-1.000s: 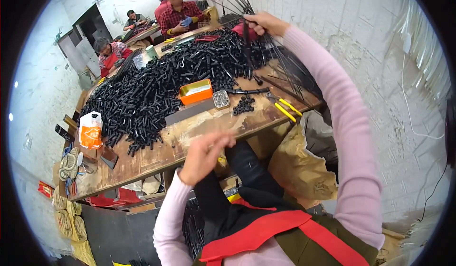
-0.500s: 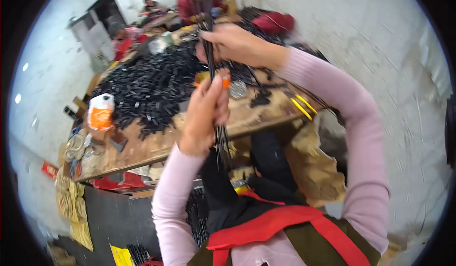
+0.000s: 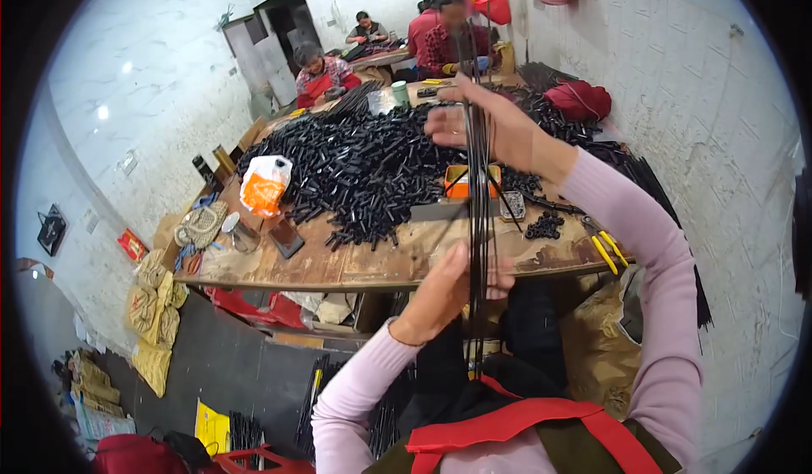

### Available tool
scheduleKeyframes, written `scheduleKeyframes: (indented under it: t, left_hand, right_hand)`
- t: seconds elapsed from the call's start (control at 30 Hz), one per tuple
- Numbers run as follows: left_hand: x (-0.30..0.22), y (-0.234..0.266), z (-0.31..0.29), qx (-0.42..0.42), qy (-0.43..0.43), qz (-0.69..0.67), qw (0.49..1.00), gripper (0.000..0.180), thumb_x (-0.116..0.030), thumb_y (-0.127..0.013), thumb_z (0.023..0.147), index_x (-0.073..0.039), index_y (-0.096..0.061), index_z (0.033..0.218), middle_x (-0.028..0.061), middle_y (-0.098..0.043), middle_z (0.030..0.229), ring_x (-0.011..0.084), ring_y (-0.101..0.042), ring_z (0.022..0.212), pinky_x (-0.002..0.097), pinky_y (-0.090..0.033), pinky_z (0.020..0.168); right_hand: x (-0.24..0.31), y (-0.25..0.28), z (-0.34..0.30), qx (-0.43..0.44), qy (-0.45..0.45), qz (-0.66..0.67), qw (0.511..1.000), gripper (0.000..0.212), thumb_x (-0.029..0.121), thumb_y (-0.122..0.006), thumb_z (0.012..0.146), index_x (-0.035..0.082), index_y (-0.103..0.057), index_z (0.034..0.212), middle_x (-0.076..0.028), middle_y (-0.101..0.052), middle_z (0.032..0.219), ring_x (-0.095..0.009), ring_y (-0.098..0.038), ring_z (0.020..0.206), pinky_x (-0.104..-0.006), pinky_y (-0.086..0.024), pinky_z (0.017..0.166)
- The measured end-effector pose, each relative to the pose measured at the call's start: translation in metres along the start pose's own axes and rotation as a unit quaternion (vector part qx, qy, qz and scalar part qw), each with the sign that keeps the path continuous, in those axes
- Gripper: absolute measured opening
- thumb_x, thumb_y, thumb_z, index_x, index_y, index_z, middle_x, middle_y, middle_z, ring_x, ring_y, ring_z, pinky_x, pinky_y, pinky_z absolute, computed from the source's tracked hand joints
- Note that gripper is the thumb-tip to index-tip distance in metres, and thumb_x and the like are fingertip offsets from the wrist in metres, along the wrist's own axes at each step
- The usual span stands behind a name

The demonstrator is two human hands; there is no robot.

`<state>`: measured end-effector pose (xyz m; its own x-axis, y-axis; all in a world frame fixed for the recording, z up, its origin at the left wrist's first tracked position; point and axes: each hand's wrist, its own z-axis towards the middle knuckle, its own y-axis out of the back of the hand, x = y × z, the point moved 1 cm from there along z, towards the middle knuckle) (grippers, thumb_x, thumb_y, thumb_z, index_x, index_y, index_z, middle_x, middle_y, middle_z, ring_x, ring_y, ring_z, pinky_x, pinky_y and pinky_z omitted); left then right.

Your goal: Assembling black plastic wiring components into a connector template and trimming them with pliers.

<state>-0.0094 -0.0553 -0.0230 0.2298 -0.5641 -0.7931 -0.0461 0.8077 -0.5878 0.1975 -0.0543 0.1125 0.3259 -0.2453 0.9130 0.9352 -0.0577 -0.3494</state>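
A bundle of long thin black rods (image 3: 479,220) stands upright in front of me, its lower ends near my lap. Low on the bundle, my left hand (image 3: 434,298) is closed loosely round the rods, thumb on the near side and fingertips showing to the right. Higher up, my right hand (image 3: 518,142) is beside the rods with its fingers stretched out and apart. The rods cross in front of that palm; whether it touches them I cannot tell. Behind the bundle, an orange box (image 3: 458,183) sits on the wooden table (image 3: 355,264).
A large heap of short black tubular pieces (image 3: 355,169) covers much of the table. Yellow-handled pliers (image 3: 606,252), small black parts (image 3: 545,225) and a clear container (image 3: 512,206) lie to the right. An orange-and-white bag (image 3: 266,186) stands left. Several people work beyond.
My view has shifted, showing more of the far room. My right hand has opened from its grip on the rods, and the rods are spread more loosely. My left hand sits lower on the bundle.
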Motion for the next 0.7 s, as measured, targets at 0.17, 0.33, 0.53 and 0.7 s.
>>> scheduleKeyframes:
  t: [0.17, 0.33, 0.53, 0.7]
  left_hand:
    - [-0.024, -0.007, -0.011, -0.016, -0.003, -0.017, 1.0, 0.056, -0.033, -0.051, 0.101, 0.003, -0.038, 0.142, 0.0198, -0.056, 0.132, 0.0298, -0.058, 0.119, 0.0466, -0.047, 0.102]
    - [-0.021, -0.004, -0.01, -0.019, -0.036, -0.055, 0.998, 0.044, -0.017, -0.04, 0.105, 0.004, -0.034, 0.143, 0.021, -0.05, 0.136, 0.0294, -0.053, 0.125, 0.0456, -0.044, 0.107]
    - [-0.012, -0.014, -0.007, -0.028, -0.047, -0.04, 0.998, 0.044, -0.013, -0.04, 0.105, 0.005, -0.032, 0.144, 0.0202, -0.047, 0.14, 0.0303, -0.047, 0.133, 0.0467, -0.042, 0.109]
    - [-0.008, -0.02, -0.008, -0.049, -0.034, -0.024, 0.998, 0.042, -0.012, -0.043, 0.104, 0.004, -0.036, 0.142, 0.018, -0.052, 0.136, 0.0285, -0.053, 0.127, 0.0441, -0.047, 0.106]
  right_hand:
    - [-0.04, -0.009, -0.048, -0.051, 0.076, -0.229, 0.969, 0.043, 0.038, -0.049, 0.102, 0.003, -0.05, 0.127, -0.011, -0.064, 0.105, -0.02, -0.064, 0.093, -0.0324, -0.053, 0.084]
    - [-0.025, -0.016, -0.103, -0.057, 0.017, -0.448, 0.892, 0.025, 0.025, -0.054, 0.1, 0.0, -0.061, 0.098, -0.001, -0.06, 0.076, -0.008, -0.055, 0.062, -0.0212, -0.044, 0.059]
    - [-0.042, -0.026, -0.104, -0.055, -0.011, -0.519, 0.853, 0.028, 0.027, -0.067, 0.092, 0.001, -0.063, 0.082, -0.001, -0.058, 0.06, -0.004, -0.053, 0.057, -0.0246, -0.04, 0.05]
    - [-0.044, -0.022, -0.093, -0.042, -0.043, -0.567, 0.822, 0.031, 0.028, -0.071, 0.089, 0.002, -0.061, 0.074, 0.0, -0.056, 0.057, -0.004, -0.051, 0.051, -0.0243, -0.037, 0.046]
